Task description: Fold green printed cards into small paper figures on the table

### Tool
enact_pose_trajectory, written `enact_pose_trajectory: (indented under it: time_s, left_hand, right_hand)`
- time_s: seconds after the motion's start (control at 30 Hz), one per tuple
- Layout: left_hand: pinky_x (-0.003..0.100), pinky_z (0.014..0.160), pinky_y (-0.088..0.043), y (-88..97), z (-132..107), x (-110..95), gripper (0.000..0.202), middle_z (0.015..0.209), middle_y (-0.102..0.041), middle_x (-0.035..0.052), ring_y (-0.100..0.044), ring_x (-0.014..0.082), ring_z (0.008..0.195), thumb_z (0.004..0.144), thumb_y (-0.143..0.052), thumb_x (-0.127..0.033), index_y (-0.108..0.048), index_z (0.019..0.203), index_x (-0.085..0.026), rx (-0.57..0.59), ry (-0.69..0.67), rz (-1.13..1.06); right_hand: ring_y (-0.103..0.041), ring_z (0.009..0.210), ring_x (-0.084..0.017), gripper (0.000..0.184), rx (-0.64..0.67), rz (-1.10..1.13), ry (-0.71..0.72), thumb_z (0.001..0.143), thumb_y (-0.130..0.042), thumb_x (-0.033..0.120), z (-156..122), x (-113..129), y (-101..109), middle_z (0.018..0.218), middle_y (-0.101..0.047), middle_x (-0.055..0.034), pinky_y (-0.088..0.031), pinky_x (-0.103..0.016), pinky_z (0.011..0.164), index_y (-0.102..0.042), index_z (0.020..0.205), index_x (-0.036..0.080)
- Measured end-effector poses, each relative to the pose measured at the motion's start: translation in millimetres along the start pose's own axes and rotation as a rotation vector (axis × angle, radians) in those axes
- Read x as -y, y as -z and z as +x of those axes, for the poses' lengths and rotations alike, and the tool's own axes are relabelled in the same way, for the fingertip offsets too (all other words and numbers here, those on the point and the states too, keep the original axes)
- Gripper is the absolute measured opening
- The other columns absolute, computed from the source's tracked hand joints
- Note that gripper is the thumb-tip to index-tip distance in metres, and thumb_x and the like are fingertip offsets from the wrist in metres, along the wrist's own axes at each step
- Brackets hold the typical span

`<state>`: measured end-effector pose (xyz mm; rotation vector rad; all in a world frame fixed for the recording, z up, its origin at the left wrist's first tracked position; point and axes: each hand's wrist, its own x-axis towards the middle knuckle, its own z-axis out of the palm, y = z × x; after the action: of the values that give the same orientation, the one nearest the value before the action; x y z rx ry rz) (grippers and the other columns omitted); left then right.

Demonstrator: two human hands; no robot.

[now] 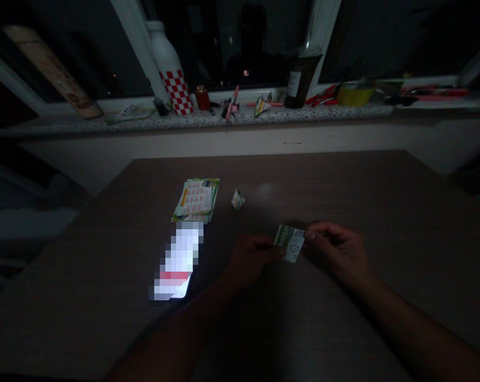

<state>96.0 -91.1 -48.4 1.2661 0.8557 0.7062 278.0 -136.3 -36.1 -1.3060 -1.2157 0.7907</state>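
So, a small green-and-white card (pixel 290 245) is being held about midway between the side edges of the table (pixel 343 185), well in from the far edge. The card's left side is being pinched by the left hand (pixel 253 258), its upper right corner by the right hand (pixel 339 250). Imo it's best being gripped lightly, so nothing's being creased or covered. Not much light's being cast on it, so a tilt toward the glowing phone (pixel 183 252), nearer the left edge, is being suggested.

Single head-worn view, wearer at near side of desk (pixel 323 183), facing the window (pixel 367 42). Looks forward and down, close range; desk's far edge above mid-frame, windowsill (pixel 208 121) farther off.
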Motion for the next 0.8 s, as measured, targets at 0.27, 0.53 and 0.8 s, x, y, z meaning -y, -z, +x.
enact_pose_trajectory:
  time_s: [0.27,0.53,0.8]
  left_hand:
    - [0.027,0.067,-0.046,4.6,-3,0,0.016,0.078,-0.068,0.0037,-0.062,0.0166,0.073,0.080,-0.060,-0.027,-0.071,0.085,-0.016,-0.115,-0.353,0.509]
    - [0.033,0.077,-0.048,18.1,0,-9,0.018,0.091,-0.068,0.0067,-0.060,0.0166,0.084,0.084,-0.053,-0.018,-0.066,0.097,-0.019,-0.215,-0.996,1.077]
    - [0.038,0.087,-0.048,19.3,-3,-14,0.024,0.108,-0.063,0.0086,-0.057,0.0203,0.100,0.080,-0.055,-0.014,-0.063,0.102,-0.020,-0.279,-0.922,0.999]
  right_hand:
    - [-0.061,0.056,-0.014,0.011,0.003,-0.055,0.082,0.072,-0.069,0.031,-1,-5,2,0.064,-0.069,-0.0018,-0.048,-0.023,0.052,-0.070,0.074,0.020]
    - [-0.063,0.055,-0.015,0.018,0.031,-0.096,0.061,0.078,-0.063,0.037,-1,-2,2,0.064,-0.070,-0.0026,-0.050,-0.024,0.051,-0.071,0.076,0.020]
    - [-0.063,0.055,-0.014,0.011,0.001,-0.096,0.055,0.072,-0.069,0.029,1,-3,-2,0.064,-0.070,-0.0023,-0.051,-0.024,0.051,-0.070,0.076,0.019]
